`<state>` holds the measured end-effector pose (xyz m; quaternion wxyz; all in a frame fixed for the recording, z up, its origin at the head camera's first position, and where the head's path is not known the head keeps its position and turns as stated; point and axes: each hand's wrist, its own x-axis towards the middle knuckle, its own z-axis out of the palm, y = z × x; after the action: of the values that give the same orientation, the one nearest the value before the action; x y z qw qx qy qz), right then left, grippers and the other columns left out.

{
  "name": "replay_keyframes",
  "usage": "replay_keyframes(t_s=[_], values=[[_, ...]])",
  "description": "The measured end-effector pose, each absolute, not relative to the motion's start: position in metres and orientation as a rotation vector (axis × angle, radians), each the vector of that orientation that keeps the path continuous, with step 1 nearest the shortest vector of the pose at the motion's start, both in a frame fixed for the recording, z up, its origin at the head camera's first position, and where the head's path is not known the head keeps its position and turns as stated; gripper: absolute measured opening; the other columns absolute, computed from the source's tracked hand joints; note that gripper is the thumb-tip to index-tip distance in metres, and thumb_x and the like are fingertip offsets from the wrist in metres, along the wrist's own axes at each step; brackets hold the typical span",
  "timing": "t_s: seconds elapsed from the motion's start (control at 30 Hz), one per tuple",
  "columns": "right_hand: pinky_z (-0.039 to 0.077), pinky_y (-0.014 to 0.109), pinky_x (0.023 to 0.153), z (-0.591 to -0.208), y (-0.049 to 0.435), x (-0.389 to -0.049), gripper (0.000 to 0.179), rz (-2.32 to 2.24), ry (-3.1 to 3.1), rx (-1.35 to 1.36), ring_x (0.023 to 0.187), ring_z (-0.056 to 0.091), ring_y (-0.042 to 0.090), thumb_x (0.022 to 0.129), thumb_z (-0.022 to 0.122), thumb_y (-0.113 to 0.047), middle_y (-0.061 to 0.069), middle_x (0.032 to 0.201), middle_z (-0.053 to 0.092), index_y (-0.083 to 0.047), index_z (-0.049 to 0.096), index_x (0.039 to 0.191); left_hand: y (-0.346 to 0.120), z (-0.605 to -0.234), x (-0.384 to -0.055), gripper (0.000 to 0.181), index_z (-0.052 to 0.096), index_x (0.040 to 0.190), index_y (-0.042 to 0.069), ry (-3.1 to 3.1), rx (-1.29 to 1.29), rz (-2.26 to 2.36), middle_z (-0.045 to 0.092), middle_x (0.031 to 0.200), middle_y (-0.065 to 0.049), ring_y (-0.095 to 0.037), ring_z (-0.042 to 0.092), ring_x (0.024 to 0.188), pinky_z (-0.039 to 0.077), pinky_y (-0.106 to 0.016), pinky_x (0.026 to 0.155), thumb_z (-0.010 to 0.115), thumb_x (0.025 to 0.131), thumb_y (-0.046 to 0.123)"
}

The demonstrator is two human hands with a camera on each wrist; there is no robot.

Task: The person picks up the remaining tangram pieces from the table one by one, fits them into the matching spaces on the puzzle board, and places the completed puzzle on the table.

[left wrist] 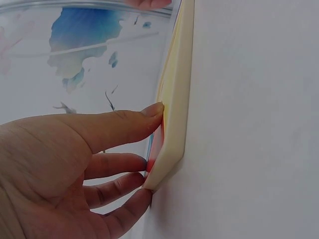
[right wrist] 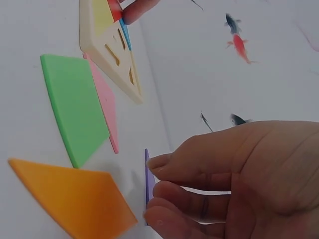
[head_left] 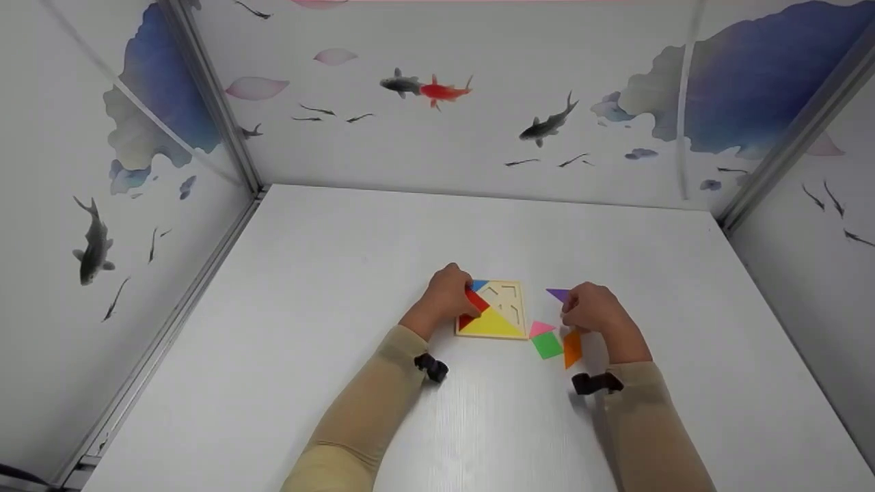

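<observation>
Purple triangle [head_left: 557,294]: pinched by the right hand [head_left: 596,311] — an orange piece [head_left: 572,350] lay just beside that hand — while the left hand [head_left: 448,295] gripped a puzzle tray [right wrist: 87,25].

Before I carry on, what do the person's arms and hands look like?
The left hand and right hand are bare, with no gloves. The left sleeve and right sleeve are plain tan and long, reaching the wrists. A small black left wrist device and matching right wrist device sit by the cuffs. I can make out no cables.
</observation>
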<state>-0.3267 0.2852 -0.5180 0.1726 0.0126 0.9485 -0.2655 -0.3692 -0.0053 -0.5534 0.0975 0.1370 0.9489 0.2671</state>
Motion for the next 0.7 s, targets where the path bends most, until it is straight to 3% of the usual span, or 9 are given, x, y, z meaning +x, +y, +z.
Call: replay_keyframes(t_s=[0.33, 0.7], values=[[0.061, 0.034, 0.071, -0.514, 0.282, -0.318, 0.024, -0.655, 2.59, 0.083, 0.079, 0.066, 0.027, 0.094, 0.073, -0.01, 0.018, 0.1, 0.073, 0.005, 0.074, 0.113, -0.005, -0.554, -0.369, 0.061, 0.07, 0.132, 0.003, 2.811, 0.41, 0.782, 0.06, 0.127, -0.011, -0.024, 0.057, 0.114, 0.051, -0.035, 0.106, 0.091, 0.083, 0.031], [0.06, 0.033, 0.072, -0.514, 0.269, -0.316, 0.038, -0.612, 2.564, 0.257, 0.081, 0.064, 0.027, 0.087, 0.084, -0.011, 0.016, 0.096, 0.069, 0.005, 0.068, 0.118, -0.004, -0.551, -0.368, 0.061, 0.07, 0.132, 0.003, 2.807, 0.395, 0.808, 0.06, 0.127, -0.01, -0.024, 0.056, 0.114, 0.051, -0.036, 0.107, 0.091, 0.083, 0.03]])
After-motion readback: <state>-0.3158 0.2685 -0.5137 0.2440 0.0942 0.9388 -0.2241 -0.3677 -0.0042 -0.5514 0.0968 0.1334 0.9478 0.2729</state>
